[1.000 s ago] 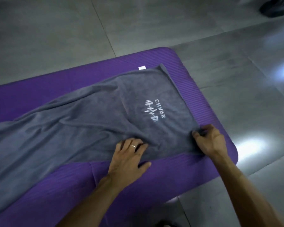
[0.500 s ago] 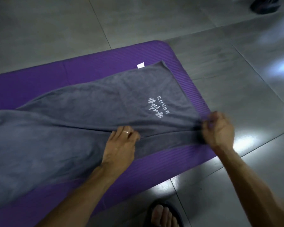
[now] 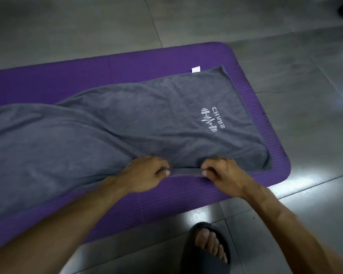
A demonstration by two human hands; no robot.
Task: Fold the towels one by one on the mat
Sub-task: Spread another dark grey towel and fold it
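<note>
Grey towel [image 3: 127,125] edge in both hands

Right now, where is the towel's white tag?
In the head view, the white tag sticks out from the grey towel at its far right corner, lying on the purple mat.

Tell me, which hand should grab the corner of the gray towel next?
Probably the right hand. Both hands pinch the gray towel's near edge, but the right one sits nearer the free corner at the purple mat's end. The left hand lies farther toward the bunched part.
</note>
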